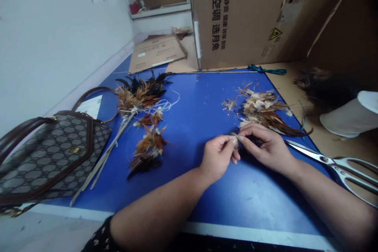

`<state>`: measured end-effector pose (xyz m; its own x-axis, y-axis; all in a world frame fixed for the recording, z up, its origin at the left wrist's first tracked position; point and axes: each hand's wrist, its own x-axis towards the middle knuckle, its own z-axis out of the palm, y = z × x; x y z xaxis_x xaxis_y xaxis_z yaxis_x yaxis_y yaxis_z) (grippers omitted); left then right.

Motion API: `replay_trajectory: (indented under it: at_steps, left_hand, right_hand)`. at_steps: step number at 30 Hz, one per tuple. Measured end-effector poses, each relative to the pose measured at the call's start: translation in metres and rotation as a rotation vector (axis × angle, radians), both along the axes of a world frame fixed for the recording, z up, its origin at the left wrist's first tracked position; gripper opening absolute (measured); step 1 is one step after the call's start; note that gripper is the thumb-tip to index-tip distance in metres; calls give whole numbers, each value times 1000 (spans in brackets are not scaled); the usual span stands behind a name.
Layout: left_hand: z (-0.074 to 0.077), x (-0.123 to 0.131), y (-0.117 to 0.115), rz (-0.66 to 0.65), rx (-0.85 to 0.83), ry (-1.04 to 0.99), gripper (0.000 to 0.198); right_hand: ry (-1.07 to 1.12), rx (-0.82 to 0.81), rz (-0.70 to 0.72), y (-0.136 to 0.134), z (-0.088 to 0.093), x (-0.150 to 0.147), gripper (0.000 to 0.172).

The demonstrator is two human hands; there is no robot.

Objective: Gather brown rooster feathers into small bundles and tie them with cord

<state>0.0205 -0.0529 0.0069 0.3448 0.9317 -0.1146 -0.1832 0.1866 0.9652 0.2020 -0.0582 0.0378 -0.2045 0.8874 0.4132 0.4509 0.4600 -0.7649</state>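
My left hand [219, 155] and my right hand [265, 145] meet over the blue table, fingertips pinched together. Between them is a small pale feather [235, 141], mostly covered by the fingers. Just beyond my right hand lies a heap of brown and cream feathers [260, 108], with small loose feather bits [229, 104] at its left. Left of my hands are small feather bunches [150, 145] in orange-brown and black. A larger feather bundle [141, 94] on pale sticks [103, 157] lies farther back, with white string [165, 105] beside it.
Scissors [326, 160] lie near my right forearm. A patterned handbag [56, 153] stands at the left edge. A large cardboard box [251, 15] rises behind the blue table [195, 114]. At the right are a white cylinder [348, 120] and teal cord [267, 70] sits at the back.
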Motion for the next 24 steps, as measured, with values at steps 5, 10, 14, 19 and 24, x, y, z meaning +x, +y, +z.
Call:
replay_trajectory:
  at_steps: [5, 10, 14, 19, 24]
  left_hand:
    - [-1, 1, -1, 73, 19, 15, 34]
    - [1, 1, -2, 109, 101, 37, 41]
    - [0, 0, -2, 71, 161, 55, 37]
    - [-1, -1, -4, 45, 185, 72, 33]
    - [3, -1, -3, 75, 156, 55, 30]
  right_hand:
    - [4, 33, -17, 0, -3, -1, 7]
    - [6, 41, -39, -2, -3, -1, 6]
    - [41, 31, -12, -5, -2, -1, 5]
    - [53, 58, -45, -6, -2, -3, 8]
    - [69, 30, -100, -6, -6, -5, 5]
